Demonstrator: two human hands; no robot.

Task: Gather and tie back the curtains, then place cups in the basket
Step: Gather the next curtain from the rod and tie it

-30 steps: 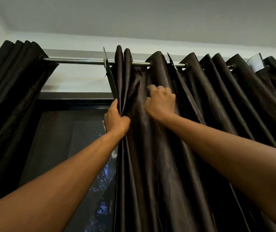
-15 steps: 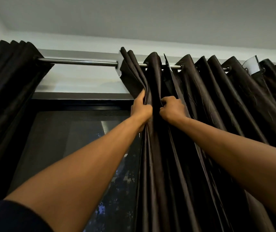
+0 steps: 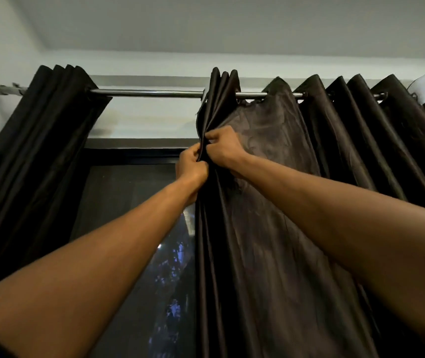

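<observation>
At the far left a dark, glossy satin curtain panel [image 3: 38, 151] hangs already bunched tight against the bracket end of the shiny metal curtain rod [image 3: 149, 93], its folds running straight down. To its right lies bare rod over the dark window pane [image 3: 134, 228]. Next comes the left hand [image 3: 192, 167], fingers curled and pinching the leading edge of the second dark satin curtain panel [image 3: 270, 228] from the window side. Touching it, slightly higher, the right hand [image 3: 221, 148] clenches the same edge folds from the room side, so both fists grip one narrow bundle below the rod. The rest of this panel spreads away to the right, one broad flat stretch and then regular pleats reaching the frame edge; its long axis is vertical, so the loose cloth to be gathered lies rightward of the grip, on the right hand's side. No cups or basket are in view.

Compared with a second ago, the hands have closed together from apart, and the fabric beside them has opened from pleats into a flat sheet.
</observation>
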